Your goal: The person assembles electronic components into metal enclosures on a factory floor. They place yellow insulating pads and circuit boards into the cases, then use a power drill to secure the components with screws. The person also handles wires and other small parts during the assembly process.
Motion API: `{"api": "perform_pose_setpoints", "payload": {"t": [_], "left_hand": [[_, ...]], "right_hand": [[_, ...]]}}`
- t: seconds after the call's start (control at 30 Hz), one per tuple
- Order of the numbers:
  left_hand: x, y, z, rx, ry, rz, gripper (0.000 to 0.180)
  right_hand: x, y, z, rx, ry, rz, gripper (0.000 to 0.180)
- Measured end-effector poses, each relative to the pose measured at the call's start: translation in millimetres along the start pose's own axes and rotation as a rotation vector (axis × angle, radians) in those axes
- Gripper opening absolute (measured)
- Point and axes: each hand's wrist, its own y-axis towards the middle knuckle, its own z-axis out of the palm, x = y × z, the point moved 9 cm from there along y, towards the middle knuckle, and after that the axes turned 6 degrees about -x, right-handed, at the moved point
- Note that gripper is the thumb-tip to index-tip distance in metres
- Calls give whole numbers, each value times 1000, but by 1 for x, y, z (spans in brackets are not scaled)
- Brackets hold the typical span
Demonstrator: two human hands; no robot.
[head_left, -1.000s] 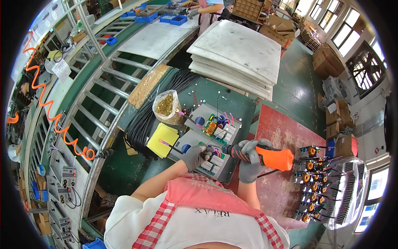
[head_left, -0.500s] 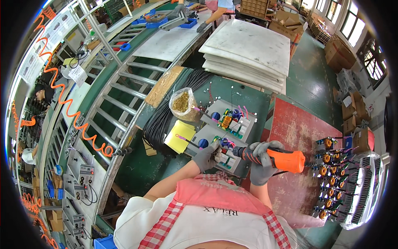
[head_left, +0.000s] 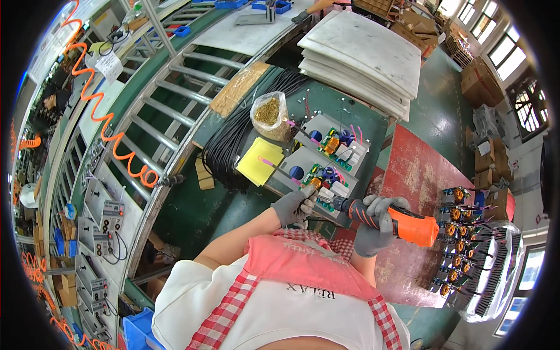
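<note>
My left hand [head_left: 293,209], in a grey glove, has its fingers pinched together at the near edge of a circuit board [head_left: 328,185]. Whatever is between those fingertips is too small to make out. In my right hand [head_left: 374,228], also gloved, is an orange and black power screwdriver [head_left: 415,227], lying nearly level with its tip pointing left toward the board's near side. The board carries coils and white parts and sits on a grey metal plate [head_left: 290,160]. Just beyond is a second plate with a similar board [head_left: 344,147].
A bag of brass-coloured screws [head_left: 268,111], yellow paper sheets [head_left: 260,160] and black cables [head_left: 219,146] lie left of the boards. White slabs [head_left: 361,55] are stacked beyond. Several more boards [head_left: 458,233] stand on the red panel [head_left: 411,192] at right. A roller conveyor [head_left: 169,108] runs along the left.
The view has shifted, so the bench appears higher and further right. My hands have drawn slightly back from the nearer board, uncovering more of its parts. The screwdriver stays in my right hand.
</note>
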Motion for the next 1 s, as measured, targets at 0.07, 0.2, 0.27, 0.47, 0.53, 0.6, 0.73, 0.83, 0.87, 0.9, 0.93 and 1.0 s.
{"api": "perform_pose_setpoints", "payload": {"t": [0.07, 0.2, 0.27, 0.47, 0.53, 0.6, 0.73, 0.83, 0.87, 0.9, 0.93, 1.0], "left_hand": [[3, -5, -2, -3, -9, -37, 23], [7, -13, -3, -22, 13, -34, 23], [16, -9, -9, -18, 17, -50, 23], [48, 8, -18, -32, 429, -69, 34], [48, 10, -33, -40, 724, -54, 36], [43, 7, -51, -119, 1016, -18, 32], [53, 47, -115, -188, 822, -76, 16], [61, 76, -128, -300, 778, -153, 18], [62, 78, -129, -350, 763, -182, 19], [62, 81, -126, -378, 666, -131, 19], [58, 80, -116, -408, 569, -73, 20], [55, 87, -114, -423, 456, -14, 16]], "right_hand": [[2, -6, 0, -4, -17, 1, 37], [3, -14, -1, -17, -38, 19, 39], [5, -17, -5, -1, -41, 11, 39], [10, -23, -33, -26, -113, -30, 40], [13, -27, -53, -56, -185, -32, 41], [16, -33, -71, -87, -319, -46, 40], [5, -42, -102, -103, -387, -57, 39], [-11, -45, -107, -101, -413, -47, 39], [-16, -45, -107, -96, -424, -38, 39], [-19, -45, -110, -107, -439, -48, 39], [-24, -45, -112, -114, -447, -59, 39], [-30, -43, -111, -87, -430, -100, 38]]}}
